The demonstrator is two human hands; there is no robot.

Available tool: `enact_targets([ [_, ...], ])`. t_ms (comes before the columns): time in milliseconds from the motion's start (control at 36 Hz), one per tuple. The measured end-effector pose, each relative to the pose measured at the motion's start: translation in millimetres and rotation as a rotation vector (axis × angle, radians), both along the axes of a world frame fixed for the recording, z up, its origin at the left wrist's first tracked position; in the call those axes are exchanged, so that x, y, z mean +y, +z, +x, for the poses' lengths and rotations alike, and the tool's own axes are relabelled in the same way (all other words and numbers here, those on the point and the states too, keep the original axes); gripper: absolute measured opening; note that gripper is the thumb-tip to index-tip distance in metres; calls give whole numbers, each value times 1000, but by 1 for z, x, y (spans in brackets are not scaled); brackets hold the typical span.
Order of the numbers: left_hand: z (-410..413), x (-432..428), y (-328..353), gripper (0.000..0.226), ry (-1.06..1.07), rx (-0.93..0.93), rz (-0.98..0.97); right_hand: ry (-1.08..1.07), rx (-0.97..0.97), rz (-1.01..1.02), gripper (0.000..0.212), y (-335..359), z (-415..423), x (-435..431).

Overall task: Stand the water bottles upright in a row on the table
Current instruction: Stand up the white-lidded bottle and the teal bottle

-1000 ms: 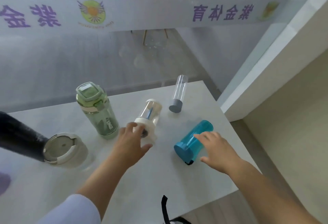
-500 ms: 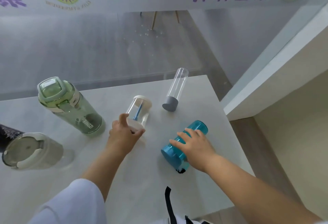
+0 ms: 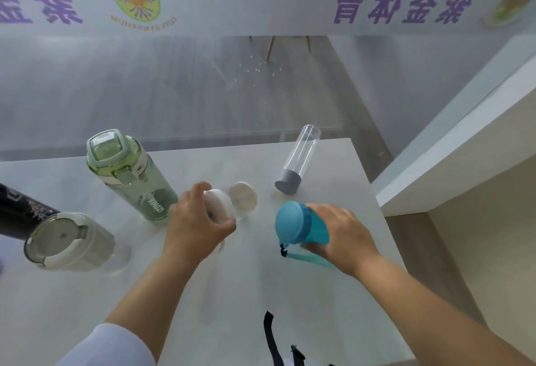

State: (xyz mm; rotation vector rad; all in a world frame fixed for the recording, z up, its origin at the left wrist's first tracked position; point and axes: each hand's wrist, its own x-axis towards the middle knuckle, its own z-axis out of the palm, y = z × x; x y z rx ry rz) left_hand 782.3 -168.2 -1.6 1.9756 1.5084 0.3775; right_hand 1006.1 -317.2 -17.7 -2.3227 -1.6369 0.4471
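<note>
Green bottle point(image 3: 130, 174) and grey-lidded tumbler point(image 3: 69, 242) upright at left. Clear white-capped bottle point(image 3: 229, 201) and teal bottle point(image 3: 301, 225) tilted, gripped. Clear grey-capped tube point(image 3: 297, 159) lies on table point(image 3: 261, 293).

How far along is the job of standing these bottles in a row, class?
Done: the green bottle and grey-lidded bottle stand upright. In hand: the left hand tips the white-capped clear bottle, the right hand the blue bottle. Left: the clear tube bottle lies flat; no row yet.

Teal bottle point(image 3: 304, 225), green bottle point(image 3: 136, 174)
</note>
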Motion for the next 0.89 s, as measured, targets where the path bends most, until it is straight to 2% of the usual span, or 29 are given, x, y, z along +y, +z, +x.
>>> enact_targets([
  [167, 7, 9, 20, 69, -86, 29, 70, -223, 485, 158, 59, 12, 3, -6],
  [278, 15, 12, 29, 71, -151, 102, 58, -318, 664, 198, 61, 13, 4, -13],
  [500, 24, 10, 27, 78, -198, 94, 30, -343, 714, 132, 63, 10, 13, -28],
  [667, 29, 5, 26, 60, -214, 39, 38, -306, 696, 34, 60, 15, 14, -26],
  [889, 33, 3, 23, 61, -242, 59, 31, -305, 667, -32, 62, 21, 13, -23],
])
